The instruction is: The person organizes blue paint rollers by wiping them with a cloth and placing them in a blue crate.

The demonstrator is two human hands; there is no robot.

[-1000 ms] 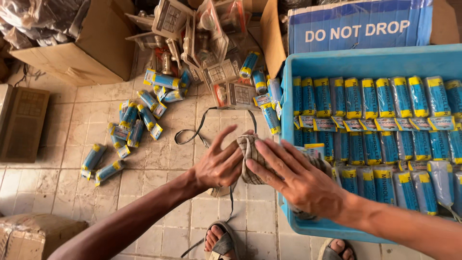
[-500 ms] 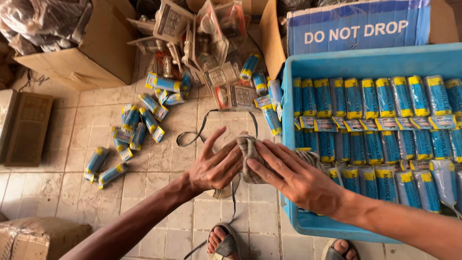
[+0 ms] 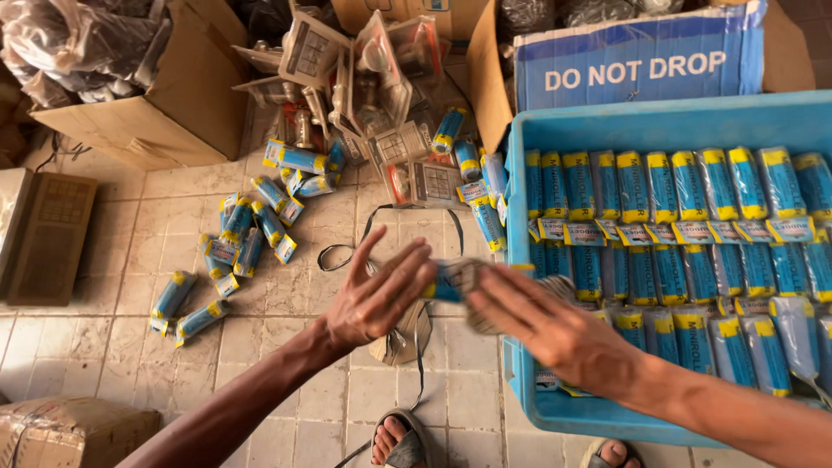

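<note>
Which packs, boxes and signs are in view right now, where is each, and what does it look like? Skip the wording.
Blue crate: right, holding rows of blue-and-yellow packets.
Loose packets: scattered on the tiled floor, left; same colours.
Packet: blurred, between left hand and right hand.
Clear blister packs: piled top centre.
Blue panel with white lettering: behind the crate.
Brown cartons: top left.
</note>
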